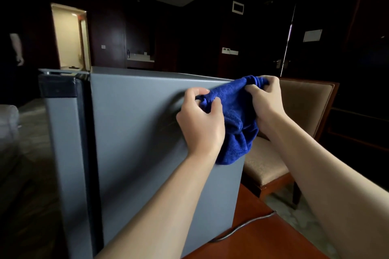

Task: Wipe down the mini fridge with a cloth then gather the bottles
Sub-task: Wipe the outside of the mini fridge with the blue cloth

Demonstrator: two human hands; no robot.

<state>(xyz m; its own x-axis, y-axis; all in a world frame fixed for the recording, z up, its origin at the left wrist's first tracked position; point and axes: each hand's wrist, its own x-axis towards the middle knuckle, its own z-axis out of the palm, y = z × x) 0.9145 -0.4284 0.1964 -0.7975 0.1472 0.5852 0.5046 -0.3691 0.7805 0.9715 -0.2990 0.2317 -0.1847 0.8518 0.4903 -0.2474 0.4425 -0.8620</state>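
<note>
Wiping looks only at its start, imo: left hand (200, 124) & right hand (266, 98) both grip the bunched blue cloth (233, 119) against the grey mini fridge (134, 132) side near its top edge, w/ bottles not visible yet.

Two bare forearms, sleeveless to the frame's edge; ringless hands (201, 124)

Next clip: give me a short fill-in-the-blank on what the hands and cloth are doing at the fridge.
1. Both hands grip a ____ cloth.
2. The left hand and right hand hold it against the grey ____.
3. Behind the fridge stands a padded ____.

Missing words: blue; fridge; chair
</note>
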